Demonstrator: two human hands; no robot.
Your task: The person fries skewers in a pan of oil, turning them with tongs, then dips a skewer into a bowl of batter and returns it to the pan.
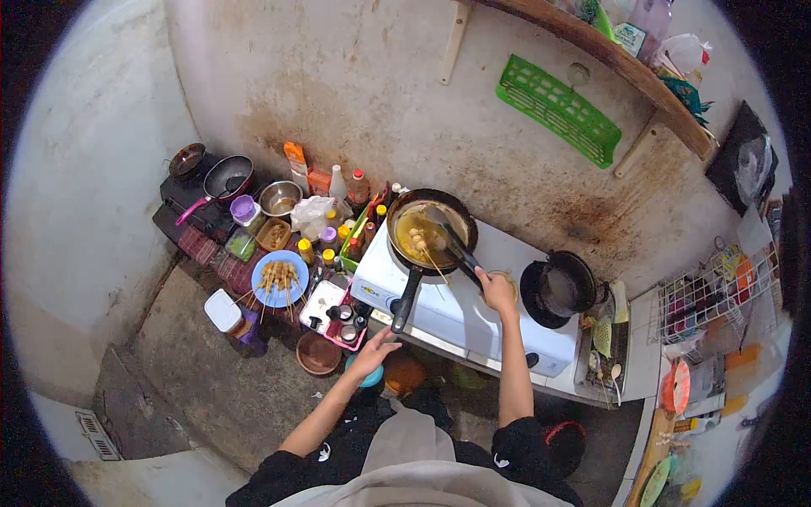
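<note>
A dark frying pan point(403, 203) sits on the left burner of the white gas stove point(473, 325), with oil and a skewer of food point(421, 243) in it. My right hand point(498, 291) is closed round the handle of a black spatula point(454, 241), whose head is over the pan near the skewer. Just below the end of the pan's handle point(406, 302) is my left hand point(372, 353), its fingers apart and holding nothing. To the left, a blue plate point(280, 300) bears several skewers of food.
A black pan point(557, 287) occupies the right burner. Bottles, bowls and a pink-edged tray point(349, 340) crowd the left side. Utensils lie in a tray point(621, 338) right of the stove, near a white wire rack point(697, 296). A wooden shelf point(617, 63) hangs above.
</note>
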